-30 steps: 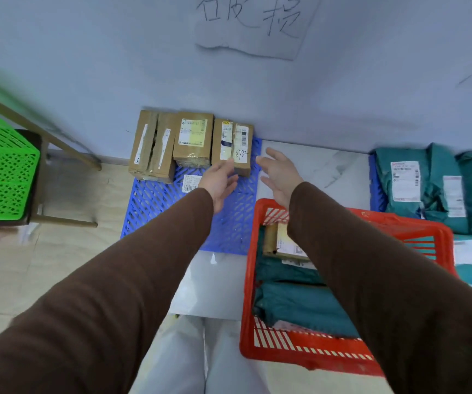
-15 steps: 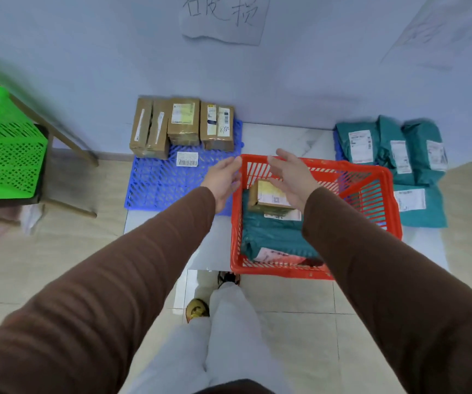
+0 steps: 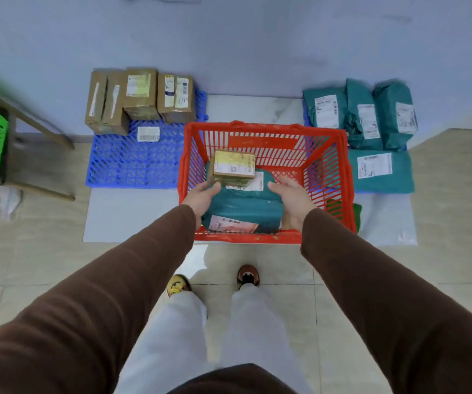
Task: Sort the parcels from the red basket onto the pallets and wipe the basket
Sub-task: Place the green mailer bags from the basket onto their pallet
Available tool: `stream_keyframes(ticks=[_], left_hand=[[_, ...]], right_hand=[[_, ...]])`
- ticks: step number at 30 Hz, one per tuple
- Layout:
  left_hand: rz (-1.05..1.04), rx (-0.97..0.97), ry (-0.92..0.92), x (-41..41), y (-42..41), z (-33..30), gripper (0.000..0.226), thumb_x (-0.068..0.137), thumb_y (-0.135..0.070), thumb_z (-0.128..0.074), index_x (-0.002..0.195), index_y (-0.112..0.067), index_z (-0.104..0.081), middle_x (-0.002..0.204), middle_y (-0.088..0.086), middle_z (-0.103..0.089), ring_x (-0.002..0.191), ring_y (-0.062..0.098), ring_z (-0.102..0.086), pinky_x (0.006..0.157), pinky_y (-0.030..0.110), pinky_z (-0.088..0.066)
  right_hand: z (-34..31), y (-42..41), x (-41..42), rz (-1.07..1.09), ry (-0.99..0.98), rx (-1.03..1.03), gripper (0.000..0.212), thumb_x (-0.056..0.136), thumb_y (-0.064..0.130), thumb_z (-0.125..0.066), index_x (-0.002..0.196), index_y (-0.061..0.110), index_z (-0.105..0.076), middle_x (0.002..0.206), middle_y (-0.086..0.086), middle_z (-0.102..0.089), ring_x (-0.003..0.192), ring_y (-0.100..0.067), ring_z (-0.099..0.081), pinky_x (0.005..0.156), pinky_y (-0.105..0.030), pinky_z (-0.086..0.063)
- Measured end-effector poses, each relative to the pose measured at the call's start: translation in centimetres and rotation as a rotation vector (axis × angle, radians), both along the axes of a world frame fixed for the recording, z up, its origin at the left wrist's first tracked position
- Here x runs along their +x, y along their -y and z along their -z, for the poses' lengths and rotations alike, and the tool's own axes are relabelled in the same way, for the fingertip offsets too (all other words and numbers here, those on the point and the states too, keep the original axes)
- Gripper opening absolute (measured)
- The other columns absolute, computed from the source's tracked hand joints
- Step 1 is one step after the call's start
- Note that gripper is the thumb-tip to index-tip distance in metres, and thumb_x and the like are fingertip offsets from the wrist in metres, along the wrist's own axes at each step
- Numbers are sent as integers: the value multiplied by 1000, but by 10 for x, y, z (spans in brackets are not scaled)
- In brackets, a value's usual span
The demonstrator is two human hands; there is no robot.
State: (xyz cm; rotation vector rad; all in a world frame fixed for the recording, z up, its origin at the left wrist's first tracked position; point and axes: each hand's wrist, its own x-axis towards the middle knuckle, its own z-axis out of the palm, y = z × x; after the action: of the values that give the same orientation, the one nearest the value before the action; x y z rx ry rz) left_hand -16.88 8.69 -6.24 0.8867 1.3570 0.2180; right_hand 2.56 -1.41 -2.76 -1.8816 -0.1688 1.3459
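Brown sleeves reached into the red basket (image 3: 266,129), left hand (image 3: 200,199) and right hand (image 3: 293,199) spread wide and holding nothing, flanking a teal bag (image 3: 243,203). Just beyond the fingertips, a cardboard box (image 3: 233,166) sat on that bag. Farther off, boxes lined the blue pallet's (image 3: 132,163) far edge.

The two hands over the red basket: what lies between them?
In the head view, a teal mailer bag lies between the left hand and the right hand.
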Motion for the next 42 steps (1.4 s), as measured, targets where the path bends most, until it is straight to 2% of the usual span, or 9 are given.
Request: stream_keyframes(ticks=[4,7,10,18,24,32,35,37,42], left_hand=[[-24,43,-161,1,11,25,61,93,-39,-65,147,-16,-46,142,5,-54,122,24,-56,98,34,-49],[-53,-11,-175,3,17,37,51,95,-33,-64,140,-14,-52,131,7,-62,102,25,-67,71,30,-57],[-67,-54,-174,4,19,49,45,93,-24,-67,135,-13,-54,126,11,-67,100,30,-71,85,41,-60],[-10,-52,-223,9,17,60,74,82,-20,-79,147,-25,-44,128,9,-62,96,32,-73,85,48,-61],[-15,-2,-60,9,16,29,77,79,-17,-82,146,-22,-44,134,8,-58,106,28,-70,93,45,-58],[-44,150,131,41,-16,-48,59,93,-20,-68,146,-23,-43,121,-2,-61,89,10,-68,66,24,-57],[-132,166,230,55,-30,-73,56,100,-27,-57,151,-25,-34,112,-6,-59,90,9,-64,84,31,-55],[-187,141,301,64,-37,-85,61,100,-33,-56,154,-27,-29,123,0,-57,93,14,-63,99,41,-49],[-224,159,378,81,-45,-106,57,98,-33,-59,150,-24,-37,124,10,-63,80,13,-63,72,31,-50]], right_hand=[[19,26,22,-18,-57,-87,30,97,15,-64,125,15,-54,111,4,-66,88,-4,-60,61,-8,-49],[46,33,30,-75,-91,-130,68,86,30,-75,147,15,-46,145,0,-55,126,-18,-56,105,-34,-48],[88,36,38,-95,-163,-146,93,67,40,-81,150,22,-43,150,-2,-51,131,-25,-55,112,-46,-44],[71,25,29,-163,-201,-232,74,92,28,-71,155,31,-32,154,-9,-44,133,-32,-49,103,-46,-48],[43,23,37,-5,-205,-61,57,97,18,-65,148,28,-42,127,0,-64,96,-17,-70,67,-31,-59],[-28,-7,74,-31,-86,179,77,87,34,-74,152,43,-33,148,6,-51,116,-18,-66,92,-41,-52],[-52,-9,84,-69,-42,244,72,91,29,-73,150,43,-34,141,6,-55,113,-15,-67,94,-40,-54],[-63,-8,90,-83,18,254,60,91,31,-73,142,42,-44,132,7,-61,108,-15,-70,82,-33,-58],[-81,-4,103,29,89,277,21,92,40,-70,106,27,-61,106,1,-72,92,-18,-70,49,-22,-50]])
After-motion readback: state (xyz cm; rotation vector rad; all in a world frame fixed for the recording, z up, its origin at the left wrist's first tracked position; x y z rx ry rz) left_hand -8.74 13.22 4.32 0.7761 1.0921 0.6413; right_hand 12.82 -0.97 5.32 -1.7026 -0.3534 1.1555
